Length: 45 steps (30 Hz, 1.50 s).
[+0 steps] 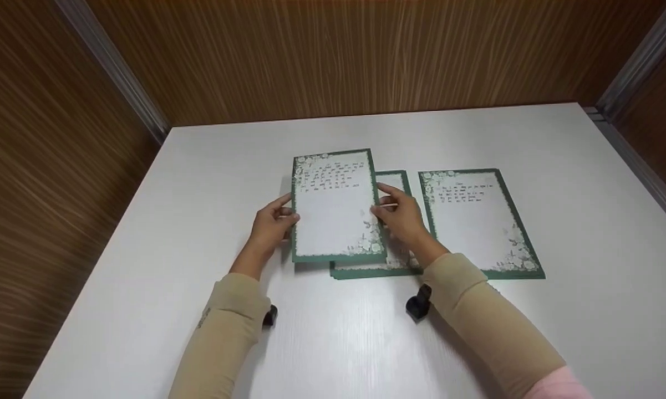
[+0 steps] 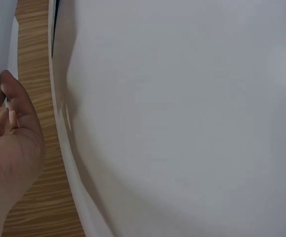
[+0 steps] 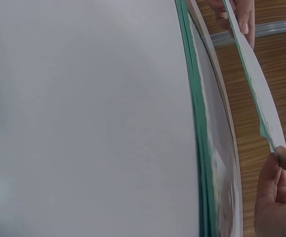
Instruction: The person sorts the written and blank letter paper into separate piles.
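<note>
Raised above the table is a sheet of paper (image 1: pixel 333 221) with a green floral border and lines of print near its top. My left hand (image 1: pixel 270 226) pinches its left edge between thumb and fingers, and my right hand (image 1: pixel 402 216) pinches the right edge. In the left wrist view the left hand (image 2: pixel 15 143) grips the sheet's pale edge (image 2: pixel 2 44). The right wrist view shows the sheet edge-on (image 3: pixel 259 94), held by the right hand (image 3: pixel 281 192). Partly hidden beneath it lies a stack of similar sheets (image 1: pixel 377 273).
Another stack of green-bordered printed sheets (image 1: pixel 471 227) lies on the right of the white table (image 1: pixel 144 310). Small black devices (image 1: pixel 418 305) show under both wrists. Wood-grain panels (image 1: pixel 366 61) stand behind the table and at both sides.
</note>
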{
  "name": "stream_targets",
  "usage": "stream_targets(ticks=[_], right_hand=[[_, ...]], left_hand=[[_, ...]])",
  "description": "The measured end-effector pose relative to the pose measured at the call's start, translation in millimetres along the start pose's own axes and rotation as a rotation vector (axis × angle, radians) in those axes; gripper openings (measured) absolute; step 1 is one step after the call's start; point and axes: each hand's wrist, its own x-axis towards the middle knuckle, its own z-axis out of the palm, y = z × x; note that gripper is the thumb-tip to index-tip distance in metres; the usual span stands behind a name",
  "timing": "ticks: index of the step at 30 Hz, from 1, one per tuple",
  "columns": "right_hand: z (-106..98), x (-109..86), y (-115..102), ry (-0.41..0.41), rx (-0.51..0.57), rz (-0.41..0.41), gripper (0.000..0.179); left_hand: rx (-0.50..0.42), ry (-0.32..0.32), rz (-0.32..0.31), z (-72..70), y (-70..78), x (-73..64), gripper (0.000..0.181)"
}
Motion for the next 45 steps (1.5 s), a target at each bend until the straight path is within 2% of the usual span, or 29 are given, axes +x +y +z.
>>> stream_targets(ticks=[7, 17, 30, 38, 45], right_hand=[[-24, -1.5, 7, 0.010, -0.023, 0.044, 0.056], [-57, -3.8, 18, 0.012, -0.042, 0.041, 0.058], [-105, -14.2, 33, -0.020, -0.089, 0.075, 0.060], [-136, -23.1, 38, -0.029, -0.113, 0.081, 0.061], [-157, -32.3, 42, -0.031, -0.152, 0.119, 0.064]], left_hand=[[0.006, 0.004, 0.011, 26.6, 5.5, 2.0, 0.054], [-0.034, -0.007, 0.022, 61.4, 13.3, 2.0, 0.054], [0.000, -0.028, 0.023, 108.1, 22.8, -5.4, 0.056], [-0.016, -0.051, 0.045, 136.7, 26.3, -10.0, 0.056], [-0.010, -0.063, 0.061, 158.6, 29.6, -14.8, 0.055]])
